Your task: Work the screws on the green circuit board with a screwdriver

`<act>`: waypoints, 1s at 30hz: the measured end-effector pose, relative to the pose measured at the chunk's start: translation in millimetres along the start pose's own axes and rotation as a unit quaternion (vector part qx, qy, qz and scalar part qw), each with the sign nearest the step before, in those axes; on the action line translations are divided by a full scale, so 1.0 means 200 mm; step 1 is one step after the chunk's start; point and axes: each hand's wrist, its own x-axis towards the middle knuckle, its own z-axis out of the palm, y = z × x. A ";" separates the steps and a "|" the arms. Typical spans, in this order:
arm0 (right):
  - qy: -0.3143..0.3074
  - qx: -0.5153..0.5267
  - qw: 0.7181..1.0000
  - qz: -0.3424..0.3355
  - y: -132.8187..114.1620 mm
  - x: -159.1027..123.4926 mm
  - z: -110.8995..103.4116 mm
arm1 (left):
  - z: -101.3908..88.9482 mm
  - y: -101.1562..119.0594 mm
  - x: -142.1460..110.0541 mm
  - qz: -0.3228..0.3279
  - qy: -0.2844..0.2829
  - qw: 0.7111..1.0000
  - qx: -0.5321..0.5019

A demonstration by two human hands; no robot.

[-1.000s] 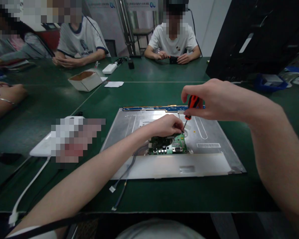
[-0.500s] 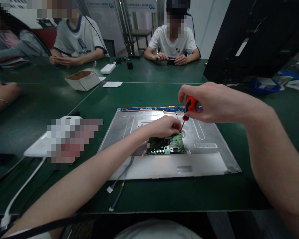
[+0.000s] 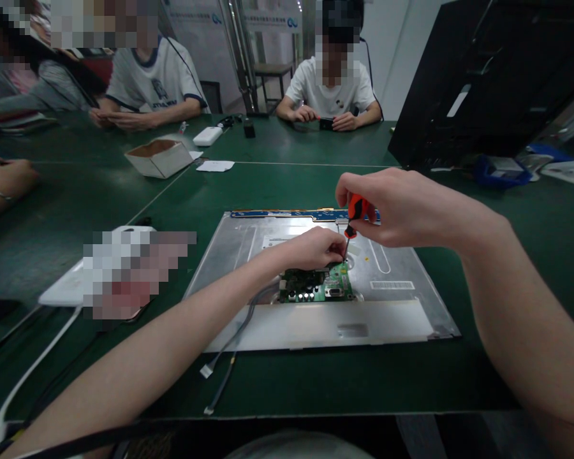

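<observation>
A bare metal display panel (image 3: 402, 306) lies face down on the green table, with a small green circuit board (image 3: 318, 285) on its middle. My right hand (image 3: 397, 207) is closed round the orange-and-black handle of a screwdriver (image 3: 353, 213), whose tip points down at the board's far right corner. My left hand (image 3: 318, 248) rests on the board's far edge, fingers pinched together beside the screwdriver tip; what they pinch is too small to make out. Grey cables (image 3: 239, 331) trail from the board toward the table's near edge.
A black monitor housing (image 3: 488, 76) stands at the back right. An open cardboard box (image 3: 159, 157), a white adapter (image 3: 207, 134) and a paper slip (image 3: 215, 166) lie at the back left. Other people sit round the far and left sides. A white device (image 3: 62, 290) lies left.
The view has shifted slightly, so the panel sits a little lower and further left. Both hands stay at the board's far corner; the screwdriver has dropped a touch and stands more upright.
</observation>
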 end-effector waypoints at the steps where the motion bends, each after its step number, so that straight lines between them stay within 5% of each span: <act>1: 0.005 -0.012 1.000 0.002 0.00 0.00 0.00 | 0.00 0.00 0.00 -0.002 -0.001 1.000 0.005; 6: 0.034 -0.069 0.996 0.035 0.01 0.01 0.02 | 0.00 0.01 0.00 -0.007 0.000 1.000 0.021; 14: 0.000 0.025 1.000 -0.008 0.01 -0.01 0.00 | 0.01 -0.03 0.00 0.014 -0.007 1.000 0.020; 21: 0.024 -0.053 0.997 0.041 0.01 0.00 0.01 | 0.00 -0.01 -0.01 0.014 0.005 0.999 0.051; 30: 0.002 -0.012 1.000 0.007 0.01 0.00 0.01 | 0.00 0.00 -0.01 0.016 -0.001 0.994 0.107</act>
